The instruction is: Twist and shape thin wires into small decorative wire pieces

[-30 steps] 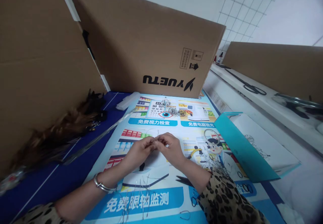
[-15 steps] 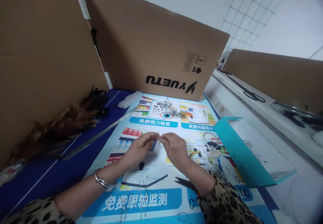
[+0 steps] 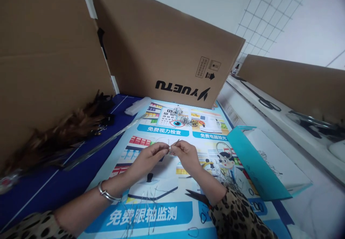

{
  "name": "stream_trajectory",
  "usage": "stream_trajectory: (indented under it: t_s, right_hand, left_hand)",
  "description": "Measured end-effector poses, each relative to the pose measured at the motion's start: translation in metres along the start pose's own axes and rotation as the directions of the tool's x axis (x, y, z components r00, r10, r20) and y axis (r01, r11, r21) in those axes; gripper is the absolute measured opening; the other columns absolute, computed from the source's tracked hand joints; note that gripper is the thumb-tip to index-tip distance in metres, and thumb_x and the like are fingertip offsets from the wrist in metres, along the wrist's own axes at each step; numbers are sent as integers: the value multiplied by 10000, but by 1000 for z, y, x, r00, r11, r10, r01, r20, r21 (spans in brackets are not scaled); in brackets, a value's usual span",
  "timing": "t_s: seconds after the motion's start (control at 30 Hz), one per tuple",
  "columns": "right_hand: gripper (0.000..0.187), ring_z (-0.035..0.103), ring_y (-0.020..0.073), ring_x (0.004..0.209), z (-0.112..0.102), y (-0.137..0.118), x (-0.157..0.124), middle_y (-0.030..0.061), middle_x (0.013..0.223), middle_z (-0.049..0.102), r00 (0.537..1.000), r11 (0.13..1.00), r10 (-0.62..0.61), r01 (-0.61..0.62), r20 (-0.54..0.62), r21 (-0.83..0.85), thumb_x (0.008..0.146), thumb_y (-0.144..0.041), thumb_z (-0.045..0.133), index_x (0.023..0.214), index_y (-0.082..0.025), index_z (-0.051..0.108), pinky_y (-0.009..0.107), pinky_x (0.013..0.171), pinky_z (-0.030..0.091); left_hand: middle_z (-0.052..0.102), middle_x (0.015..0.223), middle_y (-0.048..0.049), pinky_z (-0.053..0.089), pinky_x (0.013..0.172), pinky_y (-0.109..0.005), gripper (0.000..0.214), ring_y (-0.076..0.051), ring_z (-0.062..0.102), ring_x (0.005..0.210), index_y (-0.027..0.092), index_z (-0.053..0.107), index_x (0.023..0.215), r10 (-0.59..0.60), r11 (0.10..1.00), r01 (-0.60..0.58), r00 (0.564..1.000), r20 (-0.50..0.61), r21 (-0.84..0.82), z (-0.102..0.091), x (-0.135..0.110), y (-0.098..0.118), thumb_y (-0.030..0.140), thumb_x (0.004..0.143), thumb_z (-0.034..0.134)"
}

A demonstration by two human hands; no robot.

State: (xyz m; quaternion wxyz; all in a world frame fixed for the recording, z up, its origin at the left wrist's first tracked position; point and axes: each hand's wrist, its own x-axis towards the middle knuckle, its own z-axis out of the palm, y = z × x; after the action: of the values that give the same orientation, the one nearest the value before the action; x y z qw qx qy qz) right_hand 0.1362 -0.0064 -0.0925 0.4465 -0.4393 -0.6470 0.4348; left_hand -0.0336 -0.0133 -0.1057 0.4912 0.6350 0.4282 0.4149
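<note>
Above the printed sheet (image 3: 159, 174), my left hand (image 3: 153, 156) pinches a thin wire (image 3: 169, 142) between thumb and fingertips. Close against it, the fingertips of my right hand (image 3: 186, 154) are closed on the same small spot. A short dark thin piece sticks up from the right fingers; its kind is too small to tell. Several loose wire stems (image 3: 147, 210) lie on the sheet below my hands. Scissors with dark blades (image 3: 197, 196) lie partly under my right forearm.
Wire clusters (image 3: 184, 119) lie at the back, and a tangle of wire (image 3: 228, 178) lies right. An open teal box (image 3: 260, 170) holds more wire. Brown feathers (image 3: 61, 134) and a long clear bundle (image 3: 105, 142) lie left. Cardboard panels (image 3: 161, 45) stand behind.
My right fingers have shifted slightly, and a dark thin piece now shows above them. The left fingers have straightened a little while staying pinched. The view has moved slightly.
</note>
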Motion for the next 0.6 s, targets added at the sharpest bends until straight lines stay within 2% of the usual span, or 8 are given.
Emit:
stream_trajectory:
  t_s: [0.07, 0.17, 0.27, 0.43, 0.6]
  right_hand:
    - [126, 566, 123, 656, 2, -2, 0, 3, 754, 622, 999, 990, 21, -24, 30, 137, 780, -255, 560, 684, -175, 556, 242, 639, 456]
    - [127, 534, 115, 634, 5, -4, -1, -2, 718, 615, 998, 978, 58, -61, 20, 201, 756, -244, 586, 657, -168, 563, 232, 607, 431]
    - [132, 500, 102, 609, 7, -5, -2, -11, 673, 599, 996, 975, 87, -81, -16, 205, 745, -233, 595, 637, -162, 567, 222, 586, 403]
    - [165, 461, 93, 569, 10, -1, -3, -26, 607, 555, 988, 980, 122, -105, -96, 168, 723, -262, 626, 622, -156, 551, 217, 550, 368]
    - [194, 432, 89, 547, 11, 2, -5, -51, 550, 490, 984, 989, 126, -114, -124, 98, 736, -304, 619, 631, -166, 535, 212, 531, 347]
  left_hand:
    - [622, 804, -8, 424, 693, -265, 196, -160, 562, 762, 188, 599, 879, 9, 998, -13, 997, 75, 58, 0, -1, 6, 341, 842, 481]
    - [614, 708, -1, 410, 661, -253, 215, -149, 552, 690, 170, 601, 757, -11, 995, -3, 991, 134, 98, 0, -2, 11, 329, 838, 481]
    - [617, 651, -1, 403, 617, -243, 233, -140, 556, 626, 163, 588, 713, -60, 997, 51, 987, 146, 64, 2, -3, 10, 330, 836, 480]
    - [642, 684, -7, 380, 517, -221, 197, -115, 541, 531, 158, 571, 794, -136, 988, 145, 980, 143, -58, 7, -4, 2, 338, 831, 502]
    - [598, 554, 7, 395, 504, -222, 234, -115, 528, 493, 148, 575, 785, -181, 964, 201, 976, 124, -174, 12, -6, -3, 373, 825, 527]
